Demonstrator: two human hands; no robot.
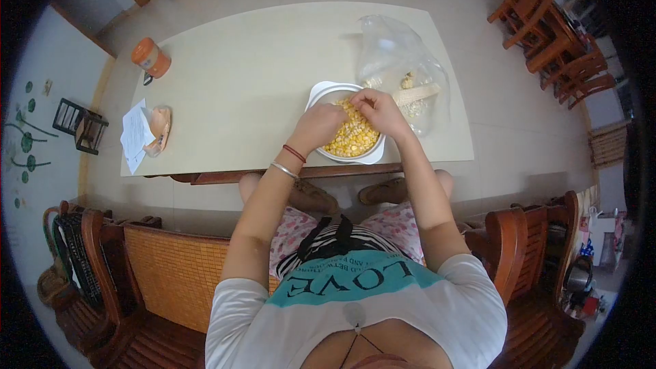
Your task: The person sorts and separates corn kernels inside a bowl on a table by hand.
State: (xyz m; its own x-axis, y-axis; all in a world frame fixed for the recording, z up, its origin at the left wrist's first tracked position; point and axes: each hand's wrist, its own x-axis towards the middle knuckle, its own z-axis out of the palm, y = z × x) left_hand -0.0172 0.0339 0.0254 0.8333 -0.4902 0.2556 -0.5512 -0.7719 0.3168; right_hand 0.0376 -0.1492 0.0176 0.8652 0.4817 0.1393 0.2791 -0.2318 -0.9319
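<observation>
A white bowl with side handles [376,156] holds loose yellow corn kernels [354,138] near the front edge of the table. My left hand [322,125] is over the bowl's left side, fingers curled down at the kernels and partly hidden. At the upper right of the bowl, my right hand [380,112] has its thumb and fingers pinched together; whatever is between them is too small to make out. Just right of that hand lies a clear plastic bag [393,44] with stripped corn cobs [418,93] on it.
On the cream table [253,68] stand an orange canister [150,59] at the far left, papers [137,133] and an orange-and-clear packet [159,130]. A wooden bench [171,266] is behind me; wooden chairs [529,0] stand at the far right.
</observation>
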